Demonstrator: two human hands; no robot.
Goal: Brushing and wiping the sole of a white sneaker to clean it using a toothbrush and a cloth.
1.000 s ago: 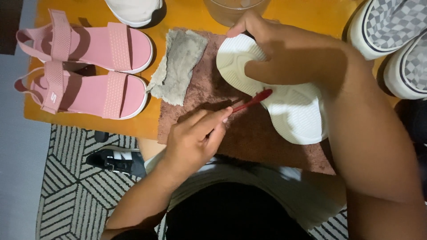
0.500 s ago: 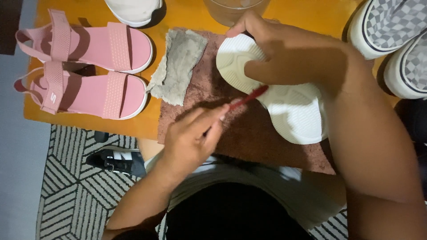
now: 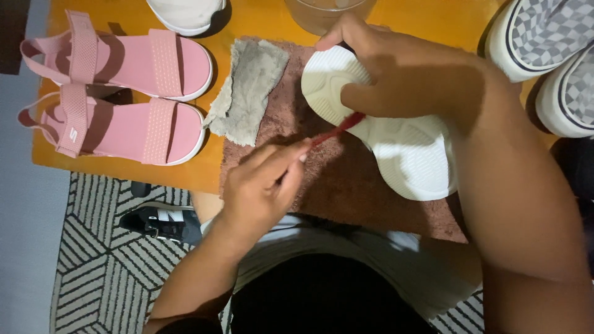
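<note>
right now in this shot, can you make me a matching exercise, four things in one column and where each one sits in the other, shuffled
Things:
1. pink sandals
2. grey rag
3. white shoe
4. checkered shoes

Places:
A. sole up on the brown towel, held by the right hand
B. far right of the orange table
C. left end of the table, side by side
D. at the towel's left edge, beside the sandals

Pairs: 1-C, 2-D, 3-A, 4-B
</note>
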